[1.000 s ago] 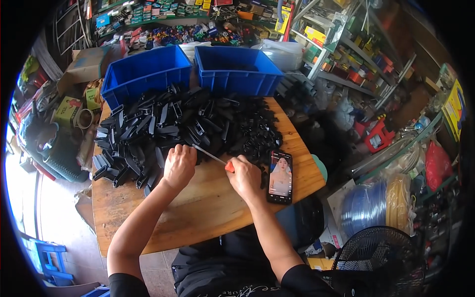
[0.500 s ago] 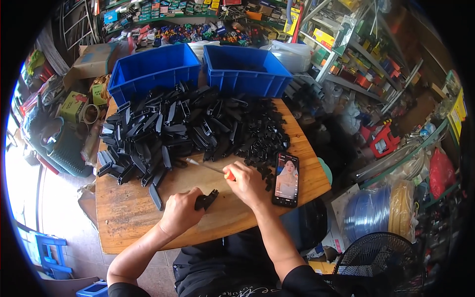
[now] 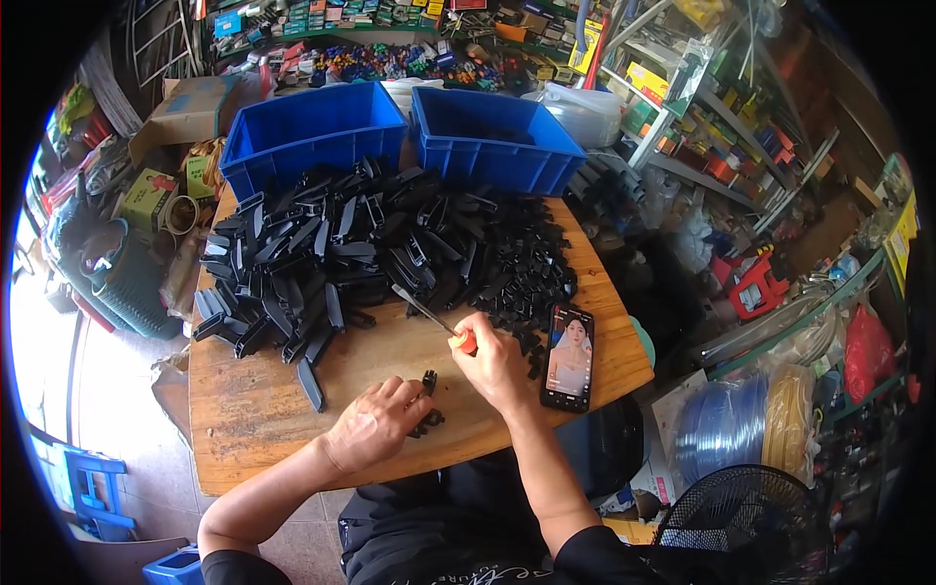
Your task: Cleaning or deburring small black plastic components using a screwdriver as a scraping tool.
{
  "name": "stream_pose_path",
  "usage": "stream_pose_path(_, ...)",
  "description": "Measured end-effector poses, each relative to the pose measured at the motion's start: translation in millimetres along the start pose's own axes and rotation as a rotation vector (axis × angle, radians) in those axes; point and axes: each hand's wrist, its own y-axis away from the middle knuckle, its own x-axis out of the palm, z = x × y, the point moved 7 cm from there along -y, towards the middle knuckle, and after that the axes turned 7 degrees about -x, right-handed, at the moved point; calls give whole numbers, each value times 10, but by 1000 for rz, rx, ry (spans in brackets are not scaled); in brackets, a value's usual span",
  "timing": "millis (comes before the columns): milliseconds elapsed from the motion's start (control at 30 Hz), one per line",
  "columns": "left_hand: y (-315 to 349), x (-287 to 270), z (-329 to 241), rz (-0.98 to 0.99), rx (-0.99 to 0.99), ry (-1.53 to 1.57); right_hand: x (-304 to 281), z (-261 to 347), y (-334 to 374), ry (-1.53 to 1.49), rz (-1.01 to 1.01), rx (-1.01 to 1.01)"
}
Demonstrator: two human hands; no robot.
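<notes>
My right hand (image 3: 492,366) is closed round the orange handle of a screwdriver (image 3: 429,312). The metal shaft points up and to the left, its tip above the near edge of a heap of long black plastic pieces (image 3: 331,253). Low over the wooden table, my left hand (image 3: 375,424) grips a small black plastic part (image 3: 429,382), mostly hidden by the fingers. More black plastic (image 3: 426,423) shows just below those fingers; whether it is the same piece I cannot tell. Smaller black pieces (image 3: 526,258) are heaped at the right.
Two blue bins (image 3: 312,156) stand at the table's (image 3: 253,429) far edge behind the heaps. A phone (image 3: 567,358) with a lit screen lies right of my right hand. Crowded shelves (image 3: 682,136), wrapped coils (image 3: 721,419) and a black fan (image 3: 736,517) surround the right side.
The screwdriver has swung to a steeper angle, its tip farther from me. My left hand has turned and now covers more of the black part. The whole view has shifted slightly.
</notes>
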Motion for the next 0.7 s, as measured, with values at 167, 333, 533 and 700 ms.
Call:
stream_pose_path(167, 19, 12, -61, -22, -72, 71, -28, 114, -14, -4, 31, -103)
stream_pose_path(333, 28, -42, -125, 29, 115, 70, -19, 101, 17, -82, 32, -62)
stream_pose_path(533, 70, 84, -117, -60, 80, -105, 11, 211, 70, -212, 165, -72)
stream_pose_path(700, 98, 99, -127, -118, 99, -114, 92, 398, 54, -226, 258, -110)
